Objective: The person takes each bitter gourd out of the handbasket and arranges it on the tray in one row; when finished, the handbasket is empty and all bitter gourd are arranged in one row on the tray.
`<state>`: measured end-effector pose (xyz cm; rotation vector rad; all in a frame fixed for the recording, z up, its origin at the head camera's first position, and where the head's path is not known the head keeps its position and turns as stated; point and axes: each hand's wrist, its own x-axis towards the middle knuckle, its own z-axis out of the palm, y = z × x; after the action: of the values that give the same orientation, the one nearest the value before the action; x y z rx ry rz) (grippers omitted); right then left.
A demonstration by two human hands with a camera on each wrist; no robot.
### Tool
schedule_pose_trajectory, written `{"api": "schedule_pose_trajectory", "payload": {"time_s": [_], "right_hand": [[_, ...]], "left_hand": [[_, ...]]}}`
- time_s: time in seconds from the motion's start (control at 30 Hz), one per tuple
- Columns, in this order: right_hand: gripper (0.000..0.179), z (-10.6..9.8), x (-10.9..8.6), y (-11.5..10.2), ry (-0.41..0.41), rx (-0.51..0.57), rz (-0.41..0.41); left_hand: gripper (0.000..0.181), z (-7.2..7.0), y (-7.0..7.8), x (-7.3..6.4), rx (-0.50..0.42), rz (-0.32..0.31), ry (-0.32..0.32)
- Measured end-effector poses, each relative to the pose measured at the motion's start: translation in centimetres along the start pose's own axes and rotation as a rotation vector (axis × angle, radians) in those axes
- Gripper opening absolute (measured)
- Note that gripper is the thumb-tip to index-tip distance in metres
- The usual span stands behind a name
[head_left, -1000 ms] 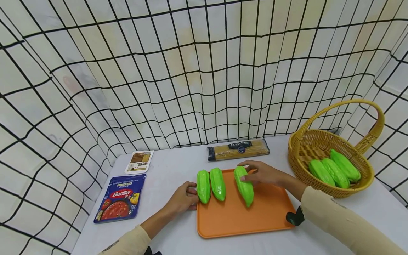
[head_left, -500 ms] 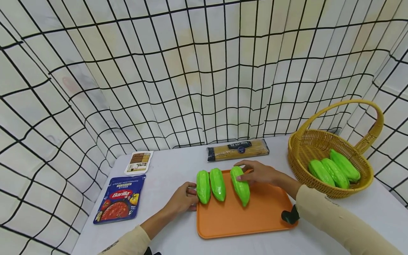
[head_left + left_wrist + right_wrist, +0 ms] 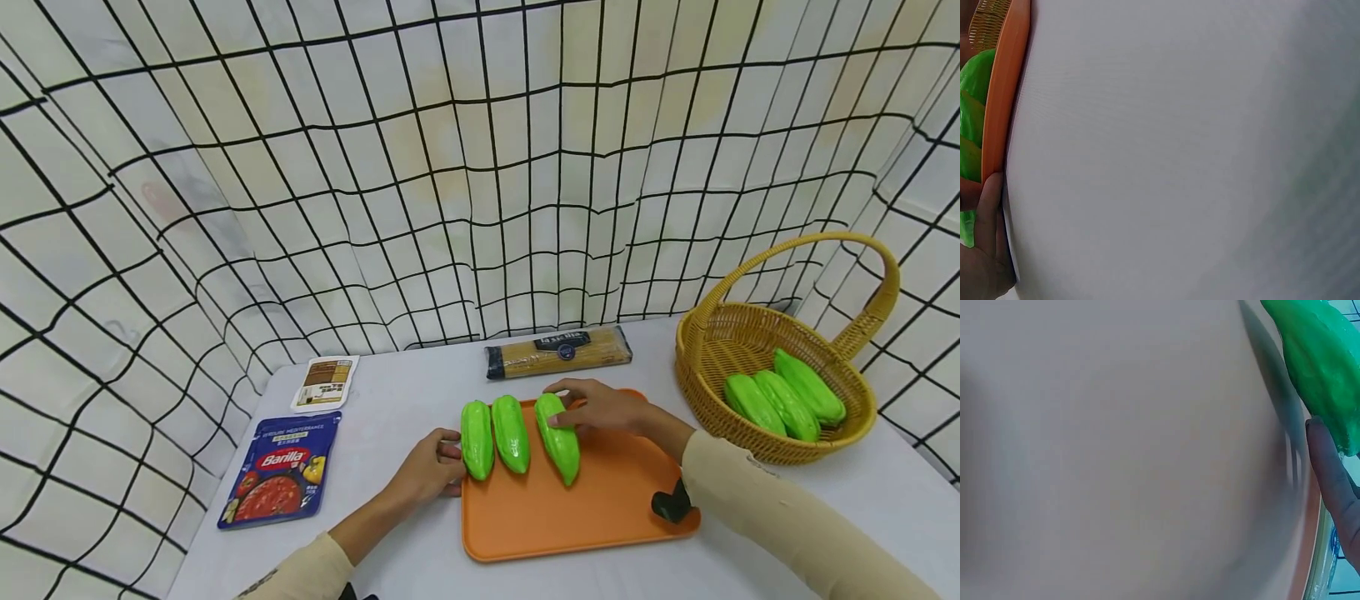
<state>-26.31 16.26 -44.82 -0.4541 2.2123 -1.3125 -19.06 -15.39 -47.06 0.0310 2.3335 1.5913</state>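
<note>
Over the far part of the orange tray [image 3: 555,525], somewhat right of the middle of its far rim, the held green vegetable [image 3: 561,446] is placed lengthwise, with its near tip slanted to the right. It is gripped by the right hand [image 3: 600,406]: the thumb is laid upon it and the other fingers are bent around its far end. Whether the tray is touched by its underside cannot be told.

To the left, two further green vegetables [image 3: 512,435] are seen side by side on the tray, well apart from the held one. At the tray's left rim, the left hand [image 3: 429,468] is placed with its fingers bent, just beside the outermost vegetable; whether the rim is really gripped by them cannot be told.

To the right of the tray, a wicker basket [image 3: 693,379] with a high handle is set, and three green vegetables [image 3: 786,406] are contained in it. Behind the tray, a pack of pasta [image 3: 558,353] is laid flat. On the left side of the white bench [image 3: 397,400], a blue pouch [image 3: 281,471] is found, marked "Barilla", and just behind it a small brown-and-white packet [image 3: 326,383].
</note>
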Motion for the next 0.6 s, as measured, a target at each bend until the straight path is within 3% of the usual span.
{"api": "schedule_pose_trajectory", "payload": {"time_s": [0.6], "right_hand": [[0.066, 1.2, 2.1, -0.5, 0.02, 0.019, 0.031]], "left_hand": [[0.059, 0.1, 0.1, -0.1, 0.013, -0.007, 0.004]]}}
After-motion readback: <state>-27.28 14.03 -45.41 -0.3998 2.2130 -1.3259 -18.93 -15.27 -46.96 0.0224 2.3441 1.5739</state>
